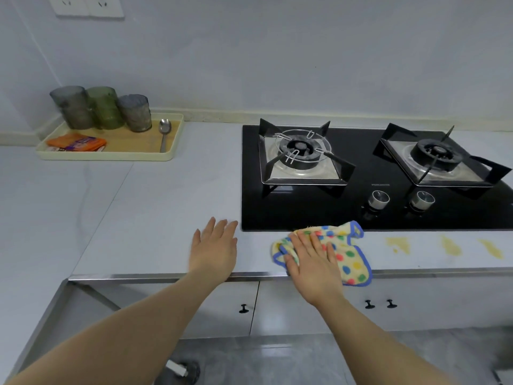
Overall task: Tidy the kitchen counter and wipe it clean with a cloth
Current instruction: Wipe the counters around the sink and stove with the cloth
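Right hand: the right hand (pixel 313 262) lies flat on the cream terry cloth with coloured dots and blue trim (pixel 351 258). Its fingers (pixel 316 241) are straight and spread, pressing down rather than gripping.
Left hand: the left hand (pixel 213 248) is flat too, fingers straight, holding nothing. It's on or just over the pale grey surface (pixel 166 204) by the front edge, can't tell if it's touching.
Cloth: sits at the front of the surface, a bit bunched, with one corner hanging over the lip.
How it'll handle: soft, light and floppy, I'd guess. It'll probably ruck up under the palm, so a flat hand on the middle looks better than pinching a corner.
Mess: three yellowish smears (pixel 451 245) to the right of the cloth along the front strip, not yet wiped.
Hob: black glass two-burner gas hob (pixel 305 209) right behind the cloth, whose far edge seems to reach the hob's front edge.
Far left: cream tray with a wooden base (pixel 111 157) holding three tinted glass tumblers (pixel 105 108), a steel spoon (pixel 164 134) and an orange packet (pixel 76 143).
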Tool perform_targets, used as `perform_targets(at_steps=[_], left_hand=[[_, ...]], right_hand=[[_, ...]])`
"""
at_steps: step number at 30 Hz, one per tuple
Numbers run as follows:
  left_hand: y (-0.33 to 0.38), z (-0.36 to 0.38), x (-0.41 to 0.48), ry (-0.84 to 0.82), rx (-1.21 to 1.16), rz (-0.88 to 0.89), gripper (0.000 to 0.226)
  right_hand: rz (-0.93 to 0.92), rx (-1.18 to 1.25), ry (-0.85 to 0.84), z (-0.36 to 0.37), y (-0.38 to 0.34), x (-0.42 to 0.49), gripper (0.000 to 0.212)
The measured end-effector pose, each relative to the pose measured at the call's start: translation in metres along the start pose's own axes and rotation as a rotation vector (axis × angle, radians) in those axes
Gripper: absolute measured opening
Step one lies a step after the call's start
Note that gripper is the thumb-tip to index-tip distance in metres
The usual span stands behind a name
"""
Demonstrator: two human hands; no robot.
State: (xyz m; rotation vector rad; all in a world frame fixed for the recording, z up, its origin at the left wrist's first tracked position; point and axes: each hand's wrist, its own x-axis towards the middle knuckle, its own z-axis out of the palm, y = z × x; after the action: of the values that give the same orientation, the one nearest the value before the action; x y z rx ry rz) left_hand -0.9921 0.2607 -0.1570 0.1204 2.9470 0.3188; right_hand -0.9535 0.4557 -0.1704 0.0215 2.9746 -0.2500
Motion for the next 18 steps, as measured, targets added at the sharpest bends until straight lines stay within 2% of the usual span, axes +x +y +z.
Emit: perform_targets(at_steps=[3,4,7,10,14,16,18], left_hand=[[0.013,0.010,-0.003,-0.045,0.017,-0.020,0.051],[0.018,0.012,-0.004,-0.056,0.027,-0.038,0.052],[0.025,0.014,-0.004,-0.060,0.087,-0.067,0.055],[0.030,0.015,-0.007,-0.017,0.171,-0.001,0.057],[0.061,0.014,-0.010,-0.081,0.187,0.221,0.067],[0.080,0.017,-0.008,-0.156,0.157,0.284,0.086],[0.095,0.023,-0.004,-0.200,0.148,0.271,0.102]], right_hand=[[0.132,0.026,0.008,0.000,-0.009,0.000,0.071],[0.136,0.042,0.003,0.001,-0.021,0.001,0.069],[-0.039,0.047,0.000,0.009,-0.043,0.000,0.089],[-0.124,0.039,-0.031,0.005,-0.013,0.003,0.072],[-0.010,0.011,0.005,-0.006,0.053,-0.002,0.096],[0.057,0.007,0.012,-0.012,0.073,-0.004,0.096],[0.091,0.011,0.022,-0.013,0.073,-0.005,0.087]])
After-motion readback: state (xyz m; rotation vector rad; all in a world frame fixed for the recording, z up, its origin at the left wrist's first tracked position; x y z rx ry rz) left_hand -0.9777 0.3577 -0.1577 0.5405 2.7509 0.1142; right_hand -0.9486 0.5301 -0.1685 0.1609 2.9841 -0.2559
